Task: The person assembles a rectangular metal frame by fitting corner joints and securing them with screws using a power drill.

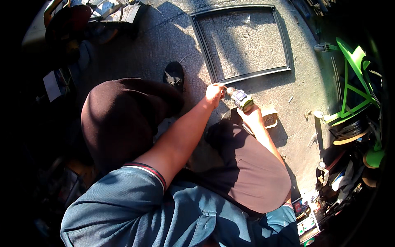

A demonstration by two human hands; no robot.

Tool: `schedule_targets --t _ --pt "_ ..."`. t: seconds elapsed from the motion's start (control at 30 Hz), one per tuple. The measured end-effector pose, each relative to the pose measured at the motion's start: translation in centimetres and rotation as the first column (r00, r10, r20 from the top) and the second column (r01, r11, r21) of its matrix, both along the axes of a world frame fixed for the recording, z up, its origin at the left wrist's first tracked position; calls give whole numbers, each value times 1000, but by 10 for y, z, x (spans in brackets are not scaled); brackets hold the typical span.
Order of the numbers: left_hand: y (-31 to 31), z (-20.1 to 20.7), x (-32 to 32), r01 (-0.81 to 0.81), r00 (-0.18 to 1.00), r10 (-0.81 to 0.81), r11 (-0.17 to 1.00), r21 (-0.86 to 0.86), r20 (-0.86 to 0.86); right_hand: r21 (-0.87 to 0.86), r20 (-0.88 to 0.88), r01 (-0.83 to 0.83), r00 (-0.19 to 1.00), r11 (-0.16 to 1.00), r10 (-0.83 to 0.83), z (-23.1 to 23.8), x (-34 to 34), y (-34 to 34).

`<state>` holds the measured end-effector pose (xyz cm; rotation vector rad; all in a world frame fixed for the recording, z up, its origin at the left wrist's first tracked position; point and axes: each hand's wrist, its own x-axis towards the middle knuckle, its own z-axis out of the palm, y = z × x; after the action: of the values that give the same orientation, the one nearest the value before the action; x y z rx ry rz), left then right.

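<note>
A dark rectangular frame [255, 74] lies flat on the rough ground ahead of me. At its near left corner, my left hand [214, 94] is closed, its fingers pinched together at the tip of a cordless drill. What those fingers hold is too small to make out. My right hand [252, 117] grips the handle of the green and grey cordless drill [240, 99], whose nose points left toward my left hand and the frame's corner. The drill's handle is mostly covered by my right hand.
A small open box [270, 120] with little pieces in it stands right of my right hand. On the right is a bright green metal stand [349, 99] beside piled materials. My shoe [173, 75] rests left of the frame. Clutter [119, 12] fills the far left.
</note>
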<state>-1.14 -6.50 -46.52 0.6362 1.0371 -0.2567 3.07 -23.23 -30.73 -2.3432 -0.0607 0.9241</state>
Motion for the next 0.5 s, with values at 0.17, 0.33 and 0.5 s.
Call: schedule_targets --t 0.17,0.33,0.5 --pt "7 -1 0 -56 994 54 998 -15 -99 -43 -43 -27 999 999 26 -10 2 12" --pt "12 0 6 -50 991 45 998 -36 -128 -127 -83 -46 996 991 35 -17 10 17" --pt "11 -9 0 -69 986 56 995 -77 -159 -80 -57 -49 997 996 44 -16 9 20"
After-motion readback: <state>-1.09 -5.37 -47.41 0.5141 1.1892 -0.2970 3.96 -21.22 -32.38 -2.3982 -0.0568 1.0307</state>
